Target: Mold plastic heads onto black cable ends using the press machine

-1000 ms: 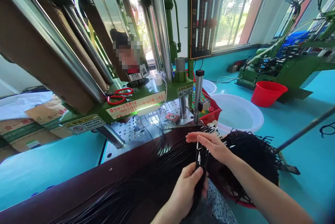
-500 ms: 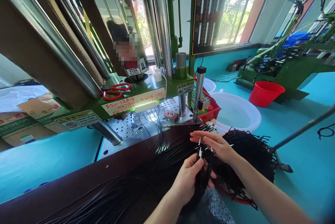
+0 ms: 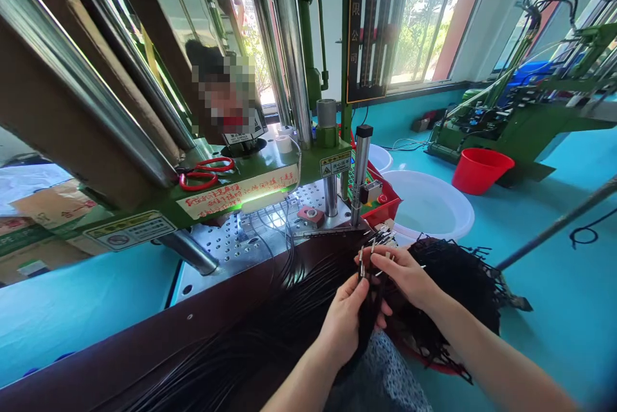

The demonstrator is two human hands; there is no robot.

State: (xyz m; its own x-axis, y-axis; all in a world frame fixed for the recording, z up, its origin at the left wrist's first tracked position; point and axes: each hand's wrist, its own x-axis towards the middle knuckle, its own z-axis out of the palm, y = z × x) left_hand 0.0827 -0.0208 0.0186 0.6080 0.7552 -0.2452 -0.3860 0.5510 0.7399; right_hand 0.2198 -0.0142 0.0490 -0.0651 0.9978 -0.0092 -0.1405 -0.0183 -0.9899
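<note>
A bundle of black cables (image 3: 369, 331) with silvery metal ends is gripped in my left hand (image 3: 340, 322), whose thumb lies across it just below the tips. My right hand (image 3: 409, 276) is at those tips, with thumb and fingers pinched around a slim metal cable end (image 3: 373, 246); the exact contact is partly hidden by the fingers. Behind both hands, more metal cable ends (image 3: 384, 236) lie clustered at the table edge. Long black cables (image 3: 260, 328) spread leftward from there over the dark brown table (image 3: 159, 341).
A green press with a perforated metal plate (image 3: 219, 246) stands ahead, with red-handled scissors (image 3: 198, 179) on its ledge. At right are a heap of black molded pieces (image 3: 456, 290), a white basin (image 3: 465, 219), a red tray (image 3: 394, 203) and a red bucket (image 3: 482, 171).
My right hand's fingers, stretched out over the cable tips before, have bent in and pinched a metal end. My left hand still holds the bundle. The view has shifted slightly.
</note>
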